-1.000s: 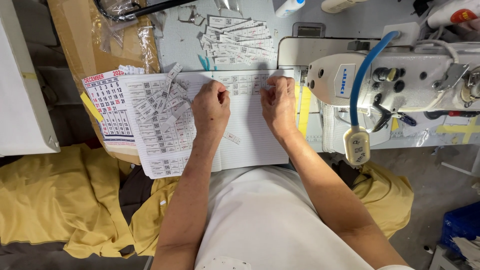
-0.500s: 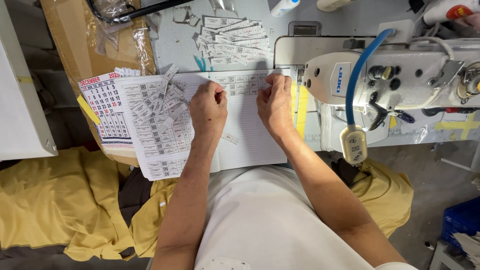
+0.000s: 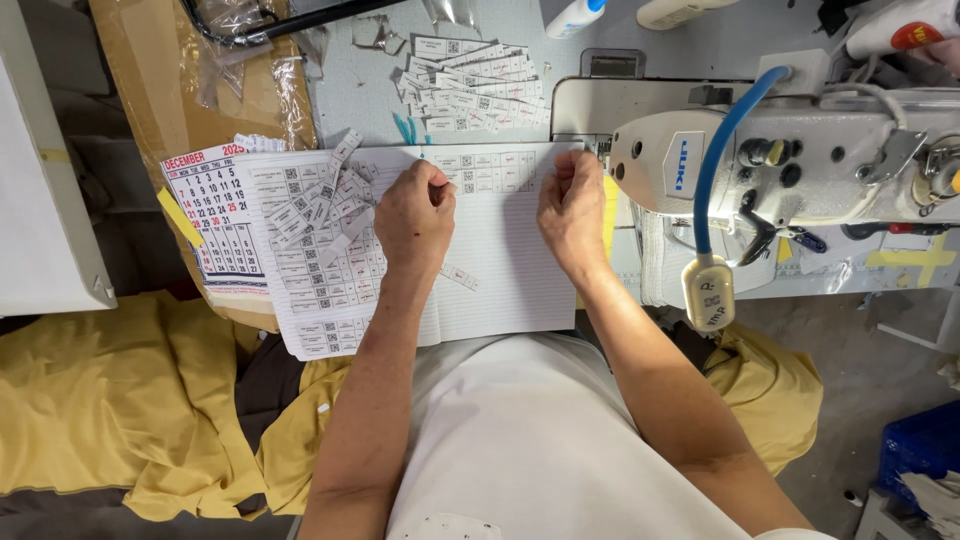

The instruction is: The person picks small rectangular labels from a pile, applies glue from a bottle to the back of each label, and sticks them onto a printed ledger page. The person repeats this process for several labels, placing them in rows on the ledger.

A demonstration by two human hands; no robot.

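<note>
grey table (image 3: pixel 370 95), notebook (image 3: pixel 500 270), labels (image 3: pixel 480 85), sewing machine (image 3: pixel 800 160)

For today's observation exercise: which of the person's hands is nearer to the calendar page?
Left. The left hand rests on the notebook near the calendar page; the right hand lies farther away, toward the sewing machine.

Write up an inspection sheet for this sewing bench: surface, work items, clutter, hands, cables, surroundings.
Surface: grey worktable, mostly covered with paper and plastic.
Work items: open lined notebook with small label strips stuck across its top and on the left page; loose label strips heaped on the left page.
Clutter: pile of labels behind the notebook, calendar sheet, clear plastic wrap, brown cardboard.
Hands: left hand and right hand both rest on the notebook's upper edge, fingers curled; whether either pinches a label cannot be told.
Cables: blue flexible tube arching over the sewing machine.
Surroundings: yellow fabric on the lap and left side; blue crate on the floor.
</note>
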